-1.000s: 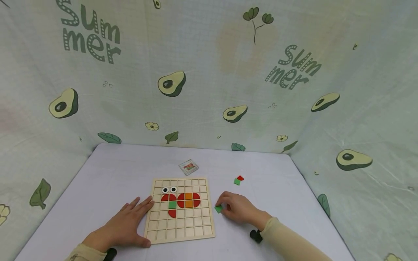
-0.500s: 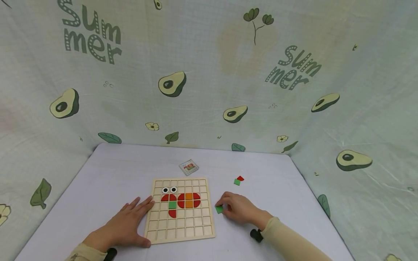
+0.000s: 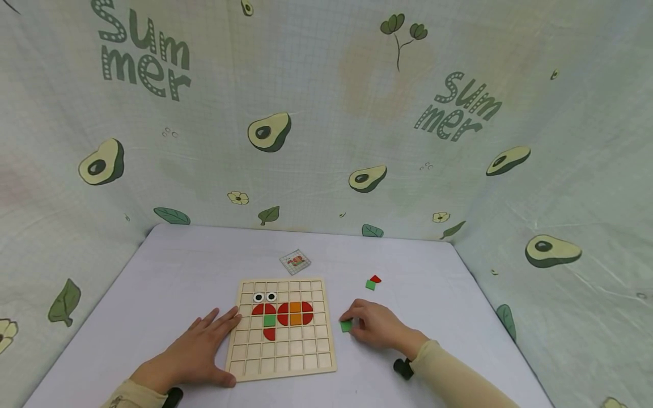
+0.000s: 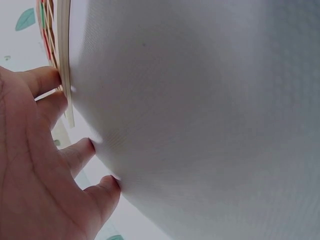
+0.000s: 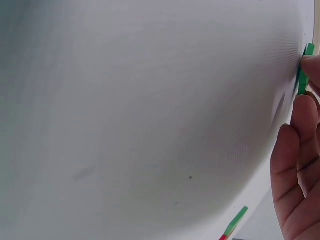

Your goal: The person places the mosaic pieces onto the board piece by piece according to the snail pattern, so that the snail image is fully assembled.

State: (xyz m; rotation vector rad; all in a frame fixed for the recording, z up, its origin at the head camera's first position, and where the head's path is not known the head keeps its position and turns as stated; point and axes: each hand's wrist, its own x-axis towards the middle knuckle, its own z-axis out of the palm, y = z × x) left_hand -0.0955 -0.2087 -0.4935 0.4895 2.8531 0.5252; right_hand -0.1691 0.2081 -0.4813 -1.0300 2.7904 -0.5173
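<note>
A wooden grid board [image 3: 289, 360] lies on the white table, with red, orange and green pieces and two eye pieces set in its squares. My left hand [image 3: 196, 354] rests beside it with the fingers spread, fingertips against its left edge; the left wrist view also shows fingers [image 4: 47, 80] touching that edge. Just right of the board, my right hand [image 3: 374, 326] pinches a green square tile [image 3: 346, 326] between thumb and fingers. In the right wrist view the green tile [image 5: 303, 80] appears edge-on, close above the tabletop or touching it; I cannot tell which.
Farther back on the right lie another green square tile [image 3: 370, 285] and a red curved piece [image 3: 375, 279], close together. Behind the board is a small picture card [image 3: 295, 262]. A patterned cloth [image 3: 316, 170] hangs around the table's back and sides.
The right hand has shifted slightly to the right with the green tile, which has turned a little in its fingers. The left hand and the board stay put.
</note>
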